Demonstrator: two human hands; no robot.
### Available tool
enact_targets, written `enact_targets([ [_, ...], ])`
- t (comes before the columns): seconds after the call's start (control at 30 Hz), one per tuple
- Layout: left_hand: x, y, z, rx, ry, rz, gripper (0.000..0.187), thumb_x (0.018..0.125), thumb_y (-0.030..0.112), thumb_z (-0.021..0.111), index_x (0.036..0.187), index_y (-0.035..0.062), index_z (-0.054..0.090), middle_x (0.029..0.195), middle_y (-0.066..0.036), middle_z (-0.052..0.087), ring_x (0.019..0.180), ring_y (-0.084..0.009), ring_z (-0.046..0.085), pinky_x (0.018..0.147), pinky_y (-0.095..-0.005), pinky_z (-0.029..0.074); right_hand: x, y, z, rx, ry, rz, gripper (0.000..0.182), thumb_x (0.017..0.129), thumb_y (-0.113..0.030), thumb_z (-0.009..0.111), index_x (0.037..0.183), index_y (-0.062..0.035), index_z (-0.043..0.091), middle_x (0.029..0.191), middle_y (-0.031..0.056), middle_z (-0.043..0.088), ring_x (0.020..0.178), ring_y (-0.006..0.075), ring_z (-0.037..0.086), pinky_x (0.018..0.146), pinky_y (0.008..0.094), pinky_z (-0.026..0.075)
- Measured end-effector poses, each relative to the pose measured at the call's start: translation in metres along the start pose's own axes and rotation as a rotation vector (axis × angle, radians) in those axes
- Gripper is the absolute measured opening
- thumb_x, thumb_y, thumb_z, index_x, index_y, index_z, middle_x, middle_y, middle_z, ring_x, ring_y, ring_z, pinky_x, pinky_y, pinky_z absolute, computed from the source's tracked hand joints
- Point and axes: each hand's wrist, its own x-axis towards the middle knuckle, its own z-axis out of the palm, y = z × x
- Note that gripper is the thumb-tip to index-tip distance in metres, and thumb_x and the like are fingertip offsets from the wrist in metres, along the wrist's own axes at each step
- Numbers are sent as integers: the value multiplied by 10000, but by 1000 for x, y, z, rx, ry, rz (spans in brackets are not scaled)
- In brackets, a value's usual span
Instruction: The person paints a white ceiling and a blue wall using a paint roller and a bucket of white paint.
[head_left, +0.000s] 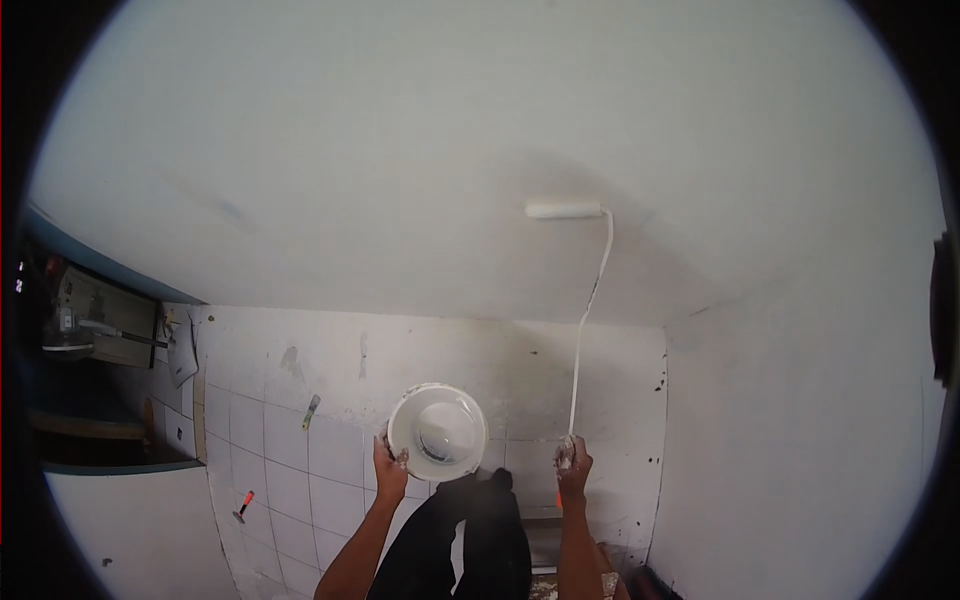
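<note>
My left hand (391, 466) grips the near left side of a round white bucket (408, 412), its thumb by the rim. Whitish liquid lies at the bucket's bottom, and white paint is smeared on my fingers. Closed around the lower end of a paint roller (563, 210) is my right hand (572, 466), also spotted with white. An orange handle end shows below that fist. The roller's long thin white rod runs up to its white sleeve, which overlaps the pale wall (400, 200) ahead.
Below lies a tiled floor (290, 455) with white smears. A scraper with a green handle (311, 411) and an orange-handled tool (243, 506) lie on it at left. A wall (790, 400) bounds the right. Far left, a doorway shows household items.
</note>
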Motion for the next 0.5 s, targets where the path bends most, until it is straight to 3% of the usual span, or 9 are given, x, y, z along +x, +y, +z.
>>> enact_targets([
  [0.4,-6,-61,-1,-61,2,-116,559,821,-141,459,1349,-30,312,1275,-165,472,1172,-212,478,1015,-327,350,-41,86,31,0,-17,271,175,960,-168,463,901,-21,540,608,21,508,499,68,471,437,217,365],
  [0.5,-5,-82,-6,-33,-18,-117,555,819,-141,460,1343,-33,314,1263,-163,480,1168,-213,482,1017,-328,350,-29,99,40,-91,13,122,203,967,-200,470,886,-25,533,626,23,509,500,73,471,430,227,368],
])
